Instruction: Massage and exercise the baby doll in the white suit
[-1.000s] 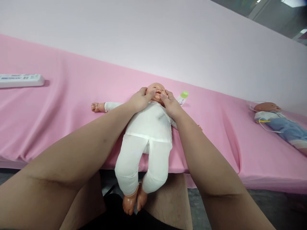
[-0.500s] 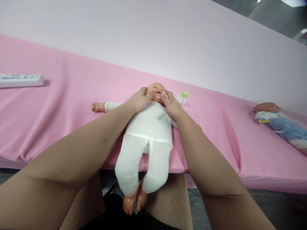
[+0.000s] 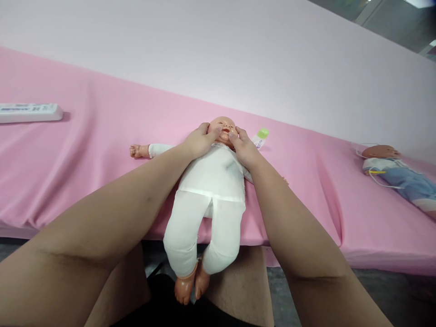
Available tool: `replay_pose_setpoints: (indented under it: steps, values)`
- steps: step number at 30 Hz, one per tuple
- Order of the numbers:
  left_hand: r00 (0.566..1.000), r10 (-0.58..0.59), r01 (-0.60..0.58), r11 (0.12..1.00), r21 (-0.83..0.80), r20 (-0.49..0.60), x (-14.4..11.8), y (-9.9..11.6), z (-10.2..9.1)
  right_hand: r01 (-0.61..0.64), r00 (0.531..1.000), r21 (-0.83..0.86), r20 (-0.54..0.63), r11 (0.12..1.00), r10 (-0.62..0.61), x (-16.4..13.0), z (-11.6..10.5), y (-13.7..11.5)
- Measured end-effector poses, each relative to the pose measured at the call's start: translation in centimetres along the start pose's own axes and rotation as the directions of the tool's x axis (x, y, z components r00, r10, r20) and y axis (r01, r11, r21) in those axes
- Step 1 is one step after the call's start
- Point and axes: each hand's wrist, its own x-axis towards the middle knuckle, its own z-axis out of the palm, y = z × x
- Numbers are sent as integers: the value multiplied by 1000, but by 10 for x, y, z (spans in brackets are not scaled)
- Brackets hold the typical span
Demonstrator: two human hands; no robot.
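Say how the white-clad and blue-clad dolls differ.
The left hand and right hand hold the white-clad doll by the head; neither touches the blue-clad doll. A white cord curves by the blue-clad doll; none shows by the white-clad doll. Both lie on pink cloth.

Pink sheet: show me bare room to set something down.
Pink sheet is bare, though creased, between the long white object and the white-clad doll's outstretched arm, and between the green-capped bottle and the blue-clad doll. The middle is crowded: left hand and right hand cup the first doll's head, the bottle close by.
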Motion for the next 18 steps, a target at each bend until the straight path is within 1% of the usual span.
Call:
replay_pose_setpoints:
  steps: [4,8,15,17,18]
  values:
    - [1000,0,0,1000,0,-1,2,-2,0,-11,1000,-1,-3,1000,11,2,0,3]
    - [1000,7,-7,1000,2,-7,2,-2,1,4,1000,4,-1,1000,-4,4,0,6]
    - [1000,18,-18,1000,9,-3,1,0,1,2,1000,-25,-8,1000,-2,6,0,7]
    - [1000,20,-20,1000,7,0,0,0,0,19,1000,-21,2,1000,-19,7,0,9]
    - [1000,20,-20,1000,7,2,0,1,0,48,999,-22,18,999,-48,8,-1,11]
